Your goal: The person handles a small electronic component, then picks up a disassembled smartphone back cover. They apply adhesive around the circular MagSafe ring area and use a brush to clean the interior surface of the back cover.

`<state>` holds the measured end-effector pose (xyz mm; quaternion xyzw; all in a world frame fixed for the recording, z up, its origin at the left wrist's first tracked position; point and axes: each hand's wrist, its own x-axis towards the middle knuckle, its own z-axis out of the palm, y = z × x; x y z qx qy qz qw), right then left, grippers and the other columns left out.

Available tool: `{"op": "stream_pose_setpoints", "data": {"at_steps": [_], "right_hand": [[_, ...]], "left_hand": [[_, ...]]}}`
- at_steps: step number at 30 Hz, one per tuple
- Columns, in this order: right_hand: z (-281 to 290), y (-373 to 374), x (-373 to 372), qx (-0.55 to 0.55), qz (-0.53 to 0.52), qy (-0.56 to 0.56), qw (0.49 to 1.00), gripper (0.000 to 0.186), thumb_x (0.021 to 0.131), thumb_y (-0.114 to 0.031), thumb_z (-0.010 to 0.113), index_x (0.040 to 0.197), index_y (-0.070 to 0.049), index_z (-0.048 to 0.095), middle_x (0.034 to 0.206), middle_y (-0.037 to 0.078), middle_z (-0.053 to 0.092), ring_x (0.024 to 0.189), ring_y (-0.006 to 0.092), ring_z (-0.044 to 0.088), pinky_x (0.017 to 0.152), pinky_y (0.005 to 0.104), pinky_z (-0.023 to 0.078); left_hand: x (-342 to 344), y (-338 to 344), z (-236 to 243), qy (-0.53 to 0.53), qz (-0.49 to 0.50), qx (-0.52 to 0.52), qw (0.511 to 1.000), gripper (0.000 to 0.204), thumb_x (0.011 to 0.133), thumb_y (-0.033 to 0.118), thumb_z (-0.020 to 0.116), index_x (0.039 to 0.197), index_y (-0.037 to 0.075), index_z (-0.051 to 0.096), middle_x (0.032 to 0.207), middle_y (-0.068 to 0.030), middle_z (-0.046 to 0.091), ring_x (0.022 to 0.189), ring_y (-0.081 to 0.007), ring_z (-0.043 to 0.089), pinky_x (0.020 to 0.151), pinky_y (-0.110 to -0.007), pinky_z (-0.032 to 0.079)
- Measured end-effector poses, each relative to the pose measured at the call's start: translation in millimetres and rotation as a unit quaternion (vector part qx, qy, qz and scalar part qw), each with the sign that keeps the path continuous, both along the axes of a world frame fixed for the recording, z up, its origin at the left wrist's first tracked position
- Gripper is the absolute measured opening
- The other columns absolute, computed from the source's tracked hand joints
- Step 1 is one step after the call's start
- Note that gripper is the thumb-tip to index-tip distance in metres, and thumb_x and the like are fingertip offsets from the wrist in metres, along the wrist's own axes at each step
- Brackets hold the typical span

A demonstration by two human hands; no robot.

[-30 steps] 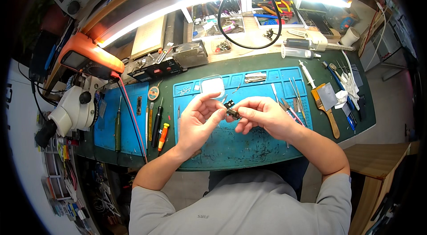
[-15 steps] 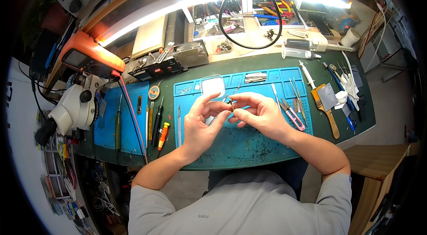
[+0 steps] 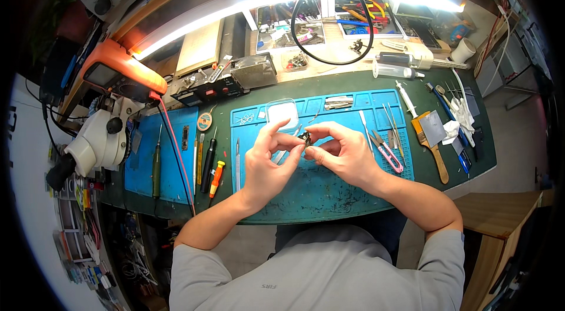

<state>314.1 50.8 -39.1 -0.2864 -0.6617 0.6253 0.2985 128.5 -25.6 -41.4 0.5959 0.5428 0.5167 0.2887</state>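
Observation:
Between my two hands, above the blue work mat [image 3: 282, 199], is a small dark part with metallic bits [image 3: 304, 138]; its exact kind is too small to tell. My left hand [image 3: 272, 158] pinches its left side with thumb and fingers, the index finger raised. My right hand [image 3: 344, 155] grips the other side between thumb and index finger, with the remaining fingers curled. Just behind my hands stands a clear square box [image 3: 282, 112] with a pale inside. A pale, slim tool lies partly hidden behind my left hand.
Left of the mat lie an orange-handled screwdriver [image 3: 216, 179], a black screwdriver [image 3: 208, 165] and a second blue mat [image 3: 170, 178]. To the right are pink-handled scissors [image 3: 389, 158], tweezers [image 3: 393, 128] and a brush [image 3: 432, 149]. An orange multimeter [image 3: 120, 72] and a microscope [image 3: 97, 143] stand at the left.
The small dark part has turned between my fingers and shows more of its face. My left index finger has lifted a little; both hands stay in nearly the same place.

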Motion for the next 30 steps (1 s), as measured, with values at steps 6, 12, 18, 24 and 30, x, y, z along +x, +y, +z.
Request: {"op": "stream_pose_setpoints", "data": {"at_steps": [6, 12, 18, 24, 30], "right_hand": [[4, -1, 0, 0.078, -0.004, -0.056, 0.995, 0.031, 0.091, -0.005, 0.071, 0.120, 0.002, 0.063, 0.107, 0.012, 0.071, 0.091, 0.0171, 0.074, 0.077, 0.0276, 0.060], [0, -4, -1, 0.141, -0.017, -0.049, 0.989, 0.034, 0.086, -0.007, 0.074, 0.118, 0.000, 0.066, 0.095, 0.013, 0.073, 0.076, 0.0182, 0.074, 0.066, 0.0288, 0.058], [0, -2, -2, 0.060, 0.021, -0.030, 0.998, 0.034, 0.086, -0.007, 0.070, 0.119, 0.001, 0.066, 0.087, 0.013, 0.075, 0.074, 0.0141, 0.073, 0.067, 0.0269, 0.057], [-1, -1, -1, -0.004, 0.040, -0.009, 0.999, 0.035, 0.088, -0.007, 0.069, 0.122, 0.003, 0.065, 0.087, 0.009, 0.075, 0.077, 0.0107, 0.071, 0.068, 0.0251, 0.056], [-10, 4, -2, -0.081, 0.034, 0.022, 0.996, 0.035, 0.093, -0.007, 0.066, 0.125, 0.004, 0.062, 0.098, 0.011, 0.074, 0.087, 0.0146, 0.073, 0.075, 0.0261, 0.058]], "left_hand": [[1, -1, 2, 0.015, -0.006, -0.029, 0.999, 0.056, 0.086, -0.007, 0.068, 0.135, 0.000, 0.043, 0.092, -0.0086, 0.068, 0.090, -0.0139, 0.067, 0.086, -0.030, 0.054], [1, -2, 1, -0.028, -0.020, -0.036, 0.999, 0.052, 0.084, -0.010, 0.065, 0.130, 0.002, 0.042, 0.091, -0.0072, 0.065, 0.089, -0.0131, 0.065, 0.084, -0.030, 0.051], [1, -3, 0, -0.091, -0.031, -0.067, 0.993, 0.050, 0.084, -0.010, 0.064, 0.127, 0.003, 0.043, 0.093, -0.0064, 0.063, 0.091, -0.0122, 0.063, 0.084, -0.029, 0.051], [2, -2, 2, -0.168, -0.027, -0.094, 0.981, 0.044, 0.084, -0.007, 0.065, 0.123, 0.002, 0.047, 0.090, -0.0058, 0.065, 0.087, -0.0122, 0.065, 0.083, -0.030, 0.054], [-1, 3, 1, -0.200, -0.034, -0.131, 0.971, 0.040, 0.091, -0.003, 0.067, 0.126, -0.002, 0.047, 0.102, -0.0112, 0.069, 0.098, -0.0154, 0.067, 0.088, -0.030, 0.055]]}}
